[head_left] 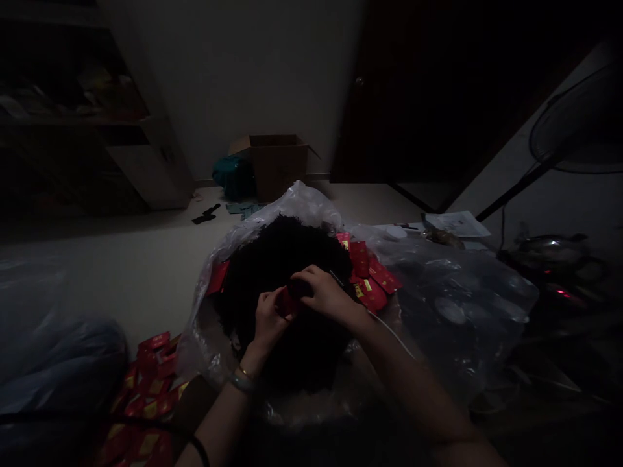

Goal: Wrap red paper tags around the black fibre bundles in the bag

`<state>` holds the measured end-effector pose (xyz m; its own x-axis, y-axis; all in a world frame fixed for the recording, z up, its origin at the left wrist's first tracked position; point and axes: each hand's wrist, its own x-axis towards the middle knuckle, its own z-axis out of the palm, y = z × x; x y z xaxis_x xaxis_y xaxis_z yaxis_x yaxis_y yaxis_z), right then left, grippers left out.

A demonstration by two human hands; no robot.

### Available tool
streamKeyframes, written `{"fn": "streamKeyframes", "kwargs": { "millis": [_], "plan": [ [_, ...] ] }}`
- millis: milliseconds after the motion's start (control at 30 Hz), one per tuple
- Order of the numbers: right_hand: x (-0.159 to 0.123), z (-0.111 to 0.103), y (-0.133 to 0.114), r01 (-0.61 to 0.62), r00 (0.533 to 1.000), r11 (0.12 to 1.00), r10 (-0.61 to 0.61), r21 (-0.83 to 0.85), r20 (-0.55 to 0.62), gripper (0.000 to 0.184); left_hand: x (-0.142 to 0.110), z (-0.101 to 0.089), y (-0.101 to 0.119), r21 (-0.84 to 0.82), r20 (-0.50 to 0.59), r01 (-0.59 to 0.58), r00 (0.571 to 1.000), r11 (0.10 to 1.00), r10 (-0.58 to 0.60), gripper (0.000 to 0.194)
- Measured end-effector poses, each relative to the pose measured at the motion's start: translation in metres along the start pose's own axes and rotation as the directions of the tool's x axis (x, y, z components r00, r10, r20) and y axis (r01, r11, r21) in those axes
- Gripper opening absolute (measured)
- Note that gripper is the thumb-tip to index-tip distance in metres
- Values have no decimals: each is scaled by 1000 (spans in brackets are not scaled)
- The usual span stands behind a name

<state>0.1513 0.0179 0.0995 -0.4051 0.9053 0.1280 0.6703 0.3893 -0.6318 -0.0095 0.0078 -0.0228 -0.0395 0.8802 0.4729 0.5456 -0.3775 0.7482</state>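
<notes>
My left hand (270, 316) is closed on a small red packet (287, 303) and holds it up over a pile of black, crinkled, loose material (292, 246). Close against the packet's mouth, my right hand (321, 295) has its fingers pinched round a dark clump (300, 287); the dim light hides its detail. The pile lies on a large clear plastic bag (202, 324), which is spread open around it. Several red packets (372, 279) with gold marks rest at the pile's right side, and another red packet (217, 277) lies at its left edge.
Many red packets (146, 402) are heaped at the lower left. Clear plastic sheeting (467, 305) covers the right side. An open cardboard box (280, 165) stands by the wall, next to a teal bag (233, 176). A fan (579, 123) stands at the right.
</notes>
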Motion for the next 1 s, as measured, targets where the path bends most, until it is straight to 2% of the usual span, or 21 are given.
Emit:
{"fn": "streamKeyframes", "kwargs": {
  "millis": [133,233,367,467,567,633,733,867,1000],
  "plan": [
    [-1,5,-3,73,997,996,-72,47,-9,55,0,1,-1,-8,-14,20,1000,1000,-20,50],
    [-2,8,-2,106,994,982,-101,156,-43,54,-1,1,-1,-23,-8,26,1000,999,-26,52],
    [-3,11,6,118,985,945,-72,304,-157,49,-1,2,-1,-31,-22,27,999,999,-28,51],
    [-4,11,14,83,955,957,3,277,-296,36,0,2,-1,-20,-65,6,998,1000,-7,51],
    [-8,15,19,54,932,985,9,164,-363,26,0,2,-1,4,-161,-9,987,1000,9,50],
    [-11,20,18,79,941,991,-40,105,-335,24,-1,2,-2,26,-197,-16,980,1000,21,49],
    [-13,28,11,123,972,991,-111,49,-207,27,-2,2,-2,51,-199,-31,979,998,41,48],
    [-8,31,9,31,995,999,-27,42,-93,17,-2,2,0,91,-202,-6,979,996,25,46],
    [1,23,20,-49,987,979,78,196,-143,8,-1,1,0,121,-204,19,979,993,6,46]
  ]
}}
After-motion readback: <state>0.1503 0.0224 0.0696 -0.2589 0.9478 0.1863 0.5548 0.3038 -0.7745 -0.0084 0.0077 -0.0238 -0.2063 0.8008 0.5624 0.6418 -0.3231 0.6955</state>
